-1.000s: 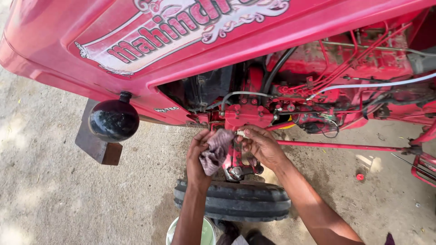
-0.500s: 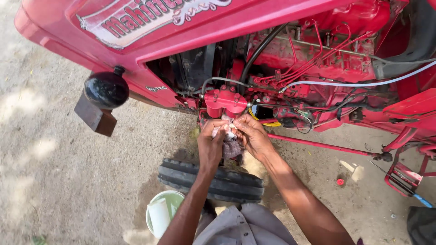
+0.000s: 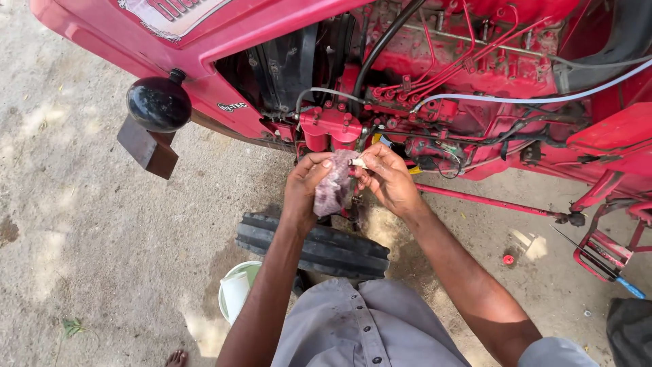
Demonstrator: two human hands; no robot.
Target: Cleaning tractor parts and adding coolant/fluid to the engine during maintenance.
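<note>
Looking down from the head camera, I saw packed sandy ground, pale and dappled with patches of sun and shade, a few dry leaves and a small green sprig lying on it at the lower left. It was an outdoor yard, with no walls in sight. A red tractor filled the top of the view, its hood slanting from the upper left and its engine open to the right, with red pipes, a black hose and a pale cable running across it. A round black lamp hung off the hood's lower edge beside a dark flat plate.

My left hand was curled shut around a purplish rag, fingers wrapped over its top. My right hand faced it, thumb and fingertips pinched on a small pale part at the rag's upper edge. Both hands sat just below two red filter bowls on the engine and above a black tyre that lay across the ground in front of me.

A white bucket stood by my left forearm, near the tyre. To the right, on the dirt, lay a small red cap, and farther right a blue-handled screwdriver rested across a red bracket. A bare toe showed at the bottom edge.
</note>
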